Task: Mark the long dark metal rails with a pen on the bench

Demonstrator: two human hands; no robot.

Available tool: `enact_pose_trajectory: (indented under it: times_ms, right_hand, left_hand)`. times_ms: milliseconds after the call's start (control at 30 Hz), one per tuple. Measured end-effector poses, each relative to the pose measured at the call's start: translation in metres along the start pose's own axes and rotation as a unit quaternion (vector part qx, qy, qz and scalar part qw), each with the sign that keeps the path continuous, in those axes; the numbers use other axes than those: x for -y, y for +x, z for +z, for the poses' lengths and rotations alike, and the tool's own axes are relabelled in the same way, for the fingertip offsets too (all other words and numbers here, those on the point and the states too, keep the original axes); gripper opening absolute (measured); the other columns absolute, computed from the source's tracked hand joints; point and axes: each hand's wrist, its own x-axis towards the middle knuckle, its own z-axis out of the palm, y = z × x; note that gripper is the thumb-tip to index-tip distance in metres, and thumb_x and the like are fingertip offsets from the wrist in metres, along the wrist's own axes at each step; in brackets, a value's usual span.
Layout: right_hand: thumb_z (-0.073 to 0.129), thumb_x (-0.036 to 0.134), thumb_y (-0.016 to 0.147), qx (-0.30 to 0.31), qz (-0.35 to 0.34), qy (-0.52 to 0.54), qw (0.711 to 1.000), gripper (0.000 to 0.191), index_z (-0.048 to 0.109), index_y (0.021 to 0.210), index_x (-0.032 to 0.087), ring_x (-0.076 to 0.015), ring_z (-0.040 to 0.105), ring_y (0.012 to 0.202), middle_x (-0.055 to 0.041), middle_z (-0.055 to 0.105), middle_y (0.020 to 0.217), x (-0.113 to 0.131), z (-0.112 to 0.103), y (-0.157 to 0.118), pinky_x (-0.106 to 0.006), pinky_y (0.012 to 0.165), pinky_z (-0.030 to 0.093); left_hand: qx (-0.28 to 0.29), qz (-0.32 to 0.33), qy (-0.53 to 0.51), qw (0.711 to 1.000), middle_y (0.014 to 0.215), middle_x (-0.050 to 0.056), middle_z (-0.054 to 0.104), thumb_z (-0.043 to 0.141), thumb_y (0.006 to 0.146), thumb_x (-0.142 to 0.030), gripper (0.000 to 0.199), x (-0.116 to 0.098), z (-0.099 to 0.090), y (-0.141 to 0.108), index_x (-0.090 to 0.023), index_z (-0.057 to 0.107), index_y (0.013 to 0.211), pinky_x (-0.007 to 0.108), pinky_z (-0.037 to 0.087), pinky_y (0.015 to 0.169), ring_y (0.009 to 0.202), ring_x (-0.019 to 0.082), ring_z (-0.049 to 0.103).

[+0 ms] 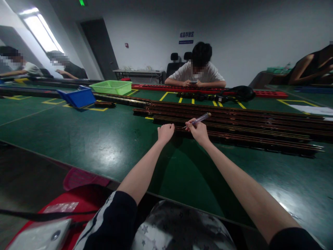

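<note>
My right hand (198, 132) grips a slim screwdriver (202, 118) with a see-through purplish handle. Its thin tip points down and left, at the near dark strip (241, 139) of a bundle. My left hand (165, 133) is closed at the left end of that same strip, fingers curled and mostly hidden behind the knuckles. Just beyond both hands lie several long dark strips (260, 119) with copper-coloured edges, side by side on the green table (122, 139). The exact spot where the tip meets the strip is too small to tell.
A blue bin (79, 97) and a light green basket (111, 86) stand to the left. Black cables (234, 94) lie beyond the strips, near a red rail (270, 94). A person (197, 69) sits opposite. A red seat (88, 194) is at lower left.
</note>
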Motion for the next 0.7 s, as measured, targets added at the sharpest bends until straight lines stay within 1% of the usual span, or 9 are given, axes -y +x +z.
enact_pose_trajectory:
  times_ms: [233, 400, 533, 700]
  right_hand:
    - [0.056, 0.035, 0.085, -0.001, -0.003, -0.022, 1.0, 0.02, 0.057, 0.073, 0.018, -0.0181, 0.064, 0.058, -0.0034, 0.066, 0.061, -0.0023, -0.0015, 0.0013, -0.029, 0.062, 0.05]
    - [0.056, 0.033, 0.085, 0.0, -0.004, -0.036, 0.999, 0.019, 0.058, 0.074, 0.019, -0.0189, 0.066, 0.061, -0.0029, 0.067, 0.062, -0.0022, -0.0026, 0.0016, -0.03, 0.065, 0.05]
    - [0.055, 0.032, 0.086, -0.006, -0.008, -0.054, 0.998, 0.018, 0.058, 0.073, 0.019, -0.0188, 0.066, 0.062, -0.0025, 0.067, 0.062, -0.0002, -0.0043, 0.0013, -0.03, 0.068, 0.05]
    - [0.054, 0.036, 0.086, -0.027, -0.01, -0.06, 0.998, 0.023, 0.058, 0.071, 0.019, -0.0181, 0.064, 0.059, -0.0029, 0.066, 0.06, -0.0003, -0.007, -0.0001, -0.029, 0.065, 0.049]
  left_hand:
    - [-0.019, -0.032, 0.016, 0.999, 0.087, 0.008, 0.071, 0.031, 0.093, -0.028, 0.042, 0.0003, -0.002, -0.0021, -0.019, 0.066, 0.07, 0.036, 0.042, 0.09, 0.088, 0.022, 0.065]
    - [-0.027, -0.048, 0.015, 0.998, 0.085, 0.008, 0.071, 0.032, 0.092, -0.028, 0.041, 0.0003, -0.0031, -0.0035, -0.018, 0.065, 0.068, 0.037, 0.042, 0.091, 0.085, 0.022, 0.064]
    - [-0.023, -0.045, 0.01, 0.999, 0.081, 0.007, 0.07, 0.033, 0.093, -0.029, 0.042, 0.0, -0.0041, -0.004, -0.018, 0.063, 0.066, 0.037, 0.041, 0.092, 0.081, 0.02, 0.064]
    - [-0.018, -0.025, 0.01, 0.999, 0.078, 0.007, 0.069, 0.029, 0.096, -0.031, 0.044, -0.0012, -0.0036, -0.0051, -0.017, 0.061, 0.068, 0.04, 0.04, 0.094, 0.079, 0.019, 0.063]
